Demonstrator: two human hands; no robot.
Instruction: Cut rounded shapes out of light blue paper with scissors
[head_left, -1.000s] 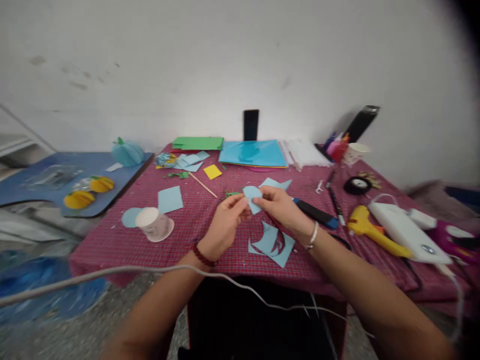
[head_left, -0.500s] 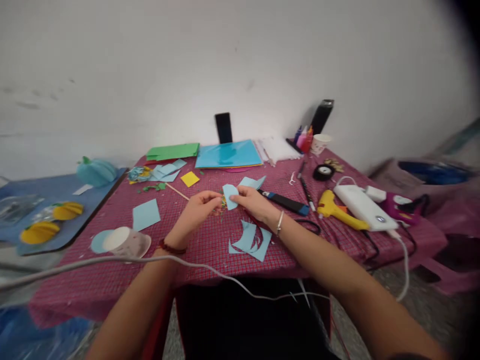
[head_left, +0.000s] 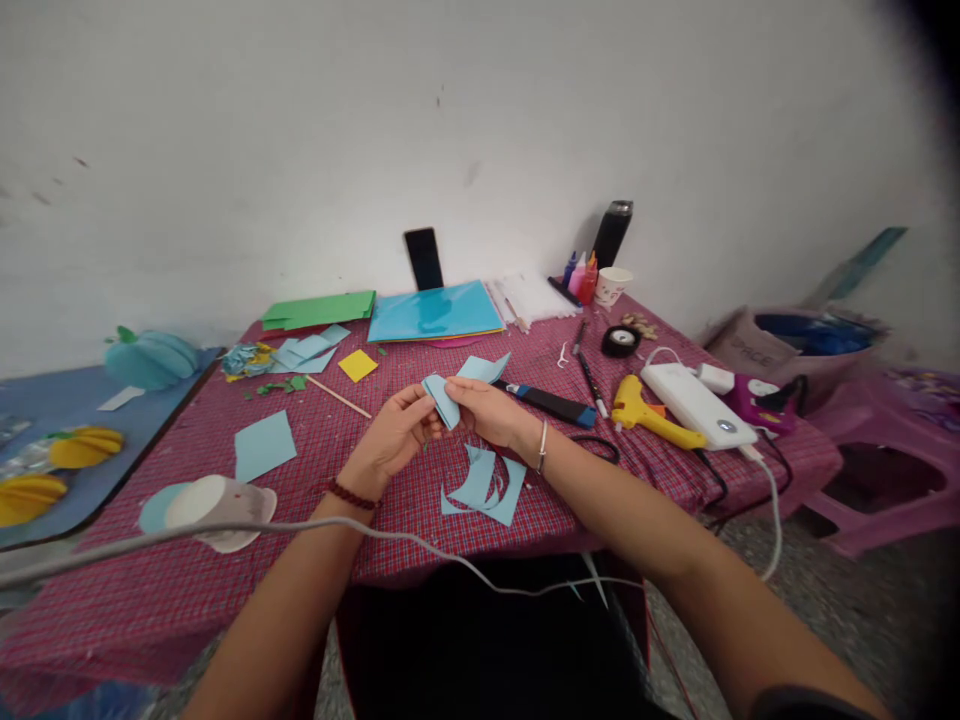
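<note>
Both my hands meet above the middle of a table with a red checked cloth (head_left: 390, 480). My left hand (head_left: 390, 435) and my right hand (head_left: 487, 410) pinch a small light blue paper cutout (head_left: 441, 398) between their fingertips, holding it just above the cloth. Below the hands lies a light blue paper offcut (head_left: 484, 485) with curved cuts. Another light blue scrap (head_left: 484, 368) sits just behind the cutout. A black and blue cutter (head_left: 547, 402) lies to the right of my right hand.
A paper cup (head_left: 217, 498) lies on its side at the left beside a blue paper rectangle (head_left: 262, 445). Sheets of blue paper (head_left: 435, 310) and green paper (head_left: 319, 308) lie at the back. A yellow glue gun (head_left: 649, 412) and white power bank (head_left: 694, 403) are right. A white cable (head_left: 375, 530) crosses my forearms.
The camera has swung to the right, so the table has slid left in view. My hands still hold the blue cutout and have turned it slightly between the fingers.
</note>
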